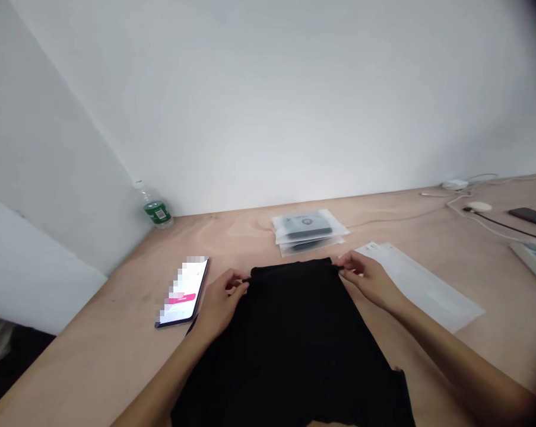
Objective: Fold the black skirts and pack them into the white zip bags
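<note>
A black cloth garment [294, 344] lies spread on the table in front of me, its near end running out of the bottom of the view. My left hand [223, 296] pinches its far left corner between thumb and fingers. At the far right corner, my right hand [361, 273] pinches the fabric in the same way. The far edge looks fairly straight between the two hands. Which kind of garment it is, I cannot tell. Beneath and beyond my right forearm lie flat, frosted plastic bags [421, 281].
Filled frosted packets [310, 228] are stacked near the wall. A lit phone [183, 293] rests left of my left hand. A green-labelled bottle [156, 207] stands in the corner. White cables [454, 204], a dark phone [532, 216] and a pale box-like object [535, 261] lie on the wooden table [94, 344] at right.
</note>
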